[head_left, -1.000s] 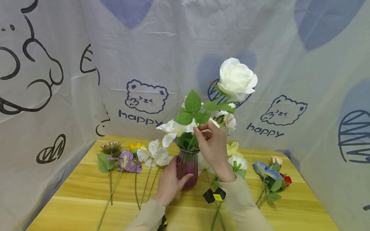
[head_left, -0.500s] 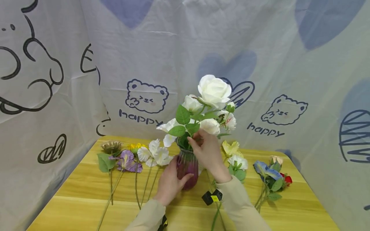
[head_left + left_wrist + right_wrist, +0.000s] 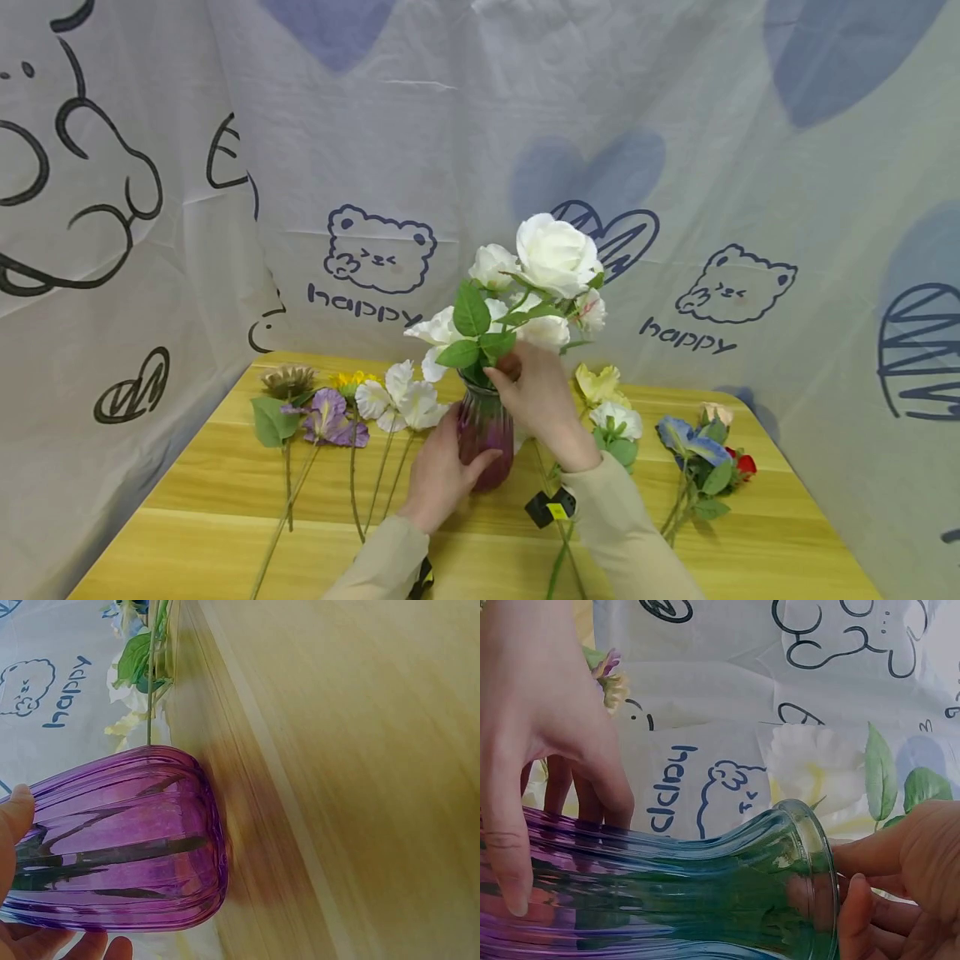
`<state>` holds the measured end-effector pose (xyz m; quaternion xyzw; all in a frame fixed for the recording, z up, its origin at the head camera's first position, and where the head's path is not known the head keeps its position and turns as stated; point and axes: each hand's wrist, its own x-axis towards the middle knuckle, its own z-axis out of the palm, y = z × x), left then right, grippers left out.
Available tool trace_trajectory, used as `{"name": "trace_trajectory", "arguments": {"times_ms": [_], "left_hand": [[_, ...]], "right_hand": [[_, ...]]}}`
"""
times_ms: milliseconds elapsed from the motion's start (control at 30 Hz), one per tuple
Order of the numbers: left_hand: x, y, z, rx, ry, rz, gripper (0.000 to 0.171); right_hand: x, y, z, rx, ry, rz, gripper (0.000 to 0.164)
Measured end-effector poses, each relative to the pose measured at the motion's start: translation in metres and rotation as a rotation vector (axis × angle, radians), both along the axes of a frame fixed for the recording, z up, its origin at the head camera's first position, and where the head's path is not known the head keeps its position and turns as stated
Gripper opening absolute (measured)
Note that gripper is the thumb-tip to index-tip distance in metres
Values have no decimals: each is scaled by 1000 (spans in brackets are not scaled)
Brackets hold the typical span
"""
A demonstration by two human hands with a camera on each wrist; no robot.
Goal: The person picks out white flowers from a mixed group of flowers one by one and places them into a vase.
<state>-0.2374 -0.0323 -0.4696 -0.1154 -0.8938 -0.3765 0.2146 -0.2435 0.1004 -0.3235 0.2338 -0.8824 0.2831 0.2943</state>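
Lowered white rose (image 3: 557,252) since a second ago, down to vase (image 3: 487,425) toward table's (image 3: 187,517) far edge. Pinching it low with right hand (image 3: 543,392); gripping vase, fingers wrapped, with left hand (image 3: 439,473). Probably light, stiff below, soft above: best taken low.

You have one vase (image 3: 492,423), one table (image 3: 187,533), one brown flower (image 3: 289,381), one purple flower (image 3: 327,419), one blue flower (image 3: 690,442), one peach flower (image 3: 716,413) and two small printed bear faces (image 3: 381,250); the white flowers (image 3: 557,257) overlap too much for you to count.
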Motion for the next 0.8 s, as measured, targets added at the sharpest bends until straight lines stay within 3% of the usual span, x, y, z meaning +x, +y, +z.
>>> {"name": "trace_trajectory", "arguments": {"times_ms": [100,267,433,633,800], "left_hand": [[0,-1,0,1,10,5,89],[1,-2,-2,-4,41,8,87],[1,-1,-3,-1,45,10,88],[0,0,-3,-3,46,16,89],[0,0,-1,6,29,6,89]], "right_hand": [[1,0,-1,-26,-15,9,15],[1,3,-8,-219,-81,106,9],[-2,5,-13,-340,-14,165,5],[-4,2,-9,-342,116,144,17],[-5,-2,-5,-296,177,111,15]]}}
